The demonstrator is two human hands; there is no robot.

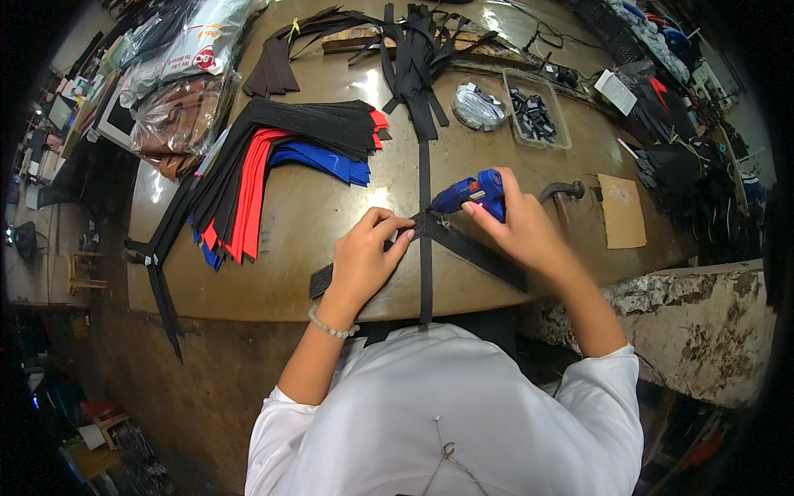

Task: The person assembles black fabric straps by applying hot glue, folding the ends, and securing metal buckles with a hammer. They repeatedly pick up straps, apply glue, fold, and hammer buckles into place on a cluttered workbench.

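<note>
My right hand (pixel 525 219) grips a blue glue gun (pixel 471 193), its nozzle pointing left and down close to a black strip. Beneath the nozzle lies a stack of wide black strips (pixel 480 256) on the table, bent like an upturned V. My left hand (pixel 370 250) pinches the strips near their bend, thumb and fingers together. A long narrow black strap (pixel 426 285) runs from the far side toward me and meets the strips at the bend. Whether glue is coming out is too small to tell.
Folded black, red (pixel 258 198) and blue strips (pixel 318 159) lie at the left. Farther back are a tangle of black straps (pixel 418 58), a round clear container (pixel 478 107) and a plastic box of small black parts (pixel 533 116). A hammer (pixel 562 194) and cardboard piece (pixel 621 211) lie right.
</note>
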